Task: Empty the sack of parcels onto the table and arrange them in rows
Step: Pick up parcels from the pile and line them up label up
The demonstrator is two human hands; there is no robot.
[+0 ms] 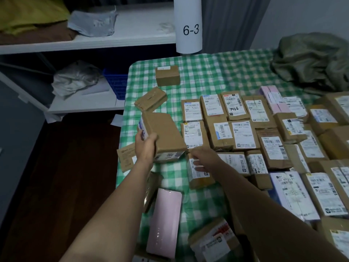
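Head view only. On table (pixel 207 72) w/ green-white check cloth: parcels (pixel 243 133) laid label-up in rows across centre and R side, mostly edge to edge, a few overlapping. Gripped in L hand (pixel 145 142): brown box (pixel 164 133), lifted off cloth near table's L edge, tilted, thumb on top face, fingers round L side, "004" label on near end. R hand (pixel 204 159) palm-down and relaxed, nothing clasped, fingertips on white label of small parcel (pixel 198 173) at L end of near row, just below held box; slightly blurred. Sack (pixel 311 61), olive, crumpled in a heap at far R corner of table, well apart from both hands. Loose, outside rows: small brown box (pixel 167 75) far L; taped brown parcel (pixel 151 99), skewed, between it and held box; flat brown envelope (pixel 125 156) at L edge beside L wrist; pink box (pixel 164 222) at near edge between forearms; box w/ red-white label (pixel 213 241) just beside R forearm. "7936" handwritten on one far-row parcel (pixel 234 105). Beyond table: white shelf (pixel 141 29) w/ crumpled grey bag (pixel 92 21), blue basket (pixel 115 82) on lower tier, white sheet marked "6-3" (pixel 189 29).
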